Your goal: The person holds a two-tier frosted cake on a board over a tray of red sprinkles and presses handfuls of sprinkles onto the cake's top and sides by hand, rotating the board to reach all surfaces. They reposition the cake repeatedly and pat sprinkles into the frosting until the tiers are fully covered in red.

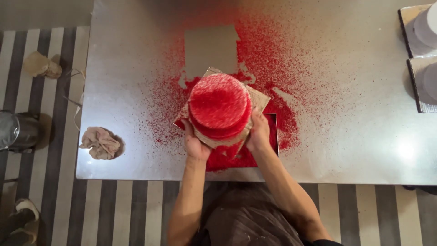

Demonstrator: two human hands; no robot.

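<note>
A round cake [219, 105] coated in red crumbs sits on a square cardboard base [261, 99], held tilted above a shallow metal tray [275, 132] filled with red crumbs. My left hand [195, 145] grips the base at its lower left edge. My right hand [258, 132] holds the base at its lower right side, fingers pressed near the cake's side. Red crumbs are scattered widely over the steel table [355, 136].
A crumpled beige cloth [100, 143] lies at the table's left front corner. A clean square patch [210, 48] shows in the crumb dust behind the cake. Two white cakes on boards [423, 27] stand at the right edge. Striped floor lies around the table.
</note>
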